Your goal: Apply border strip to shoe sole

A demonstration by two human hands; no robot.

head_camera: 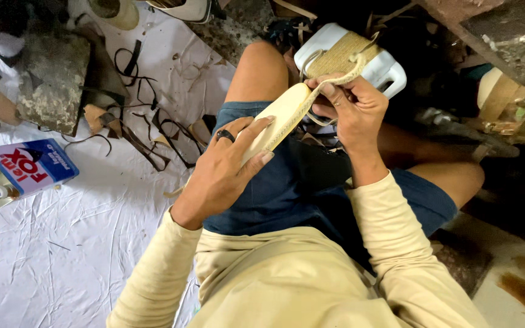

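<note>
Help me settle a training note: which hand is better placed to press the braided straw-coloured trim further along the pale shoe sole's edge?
Probably the right hand: its fingertips already pinch the braided trim at the pale sole's tip. The left hand grips the sole underneath, steadying it.

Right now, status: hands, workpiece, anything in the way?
Left hand grips sole. Right hand presses braid along sole edge. Jug wrapped in braid sits just behind. Nothing blocking.
</note>
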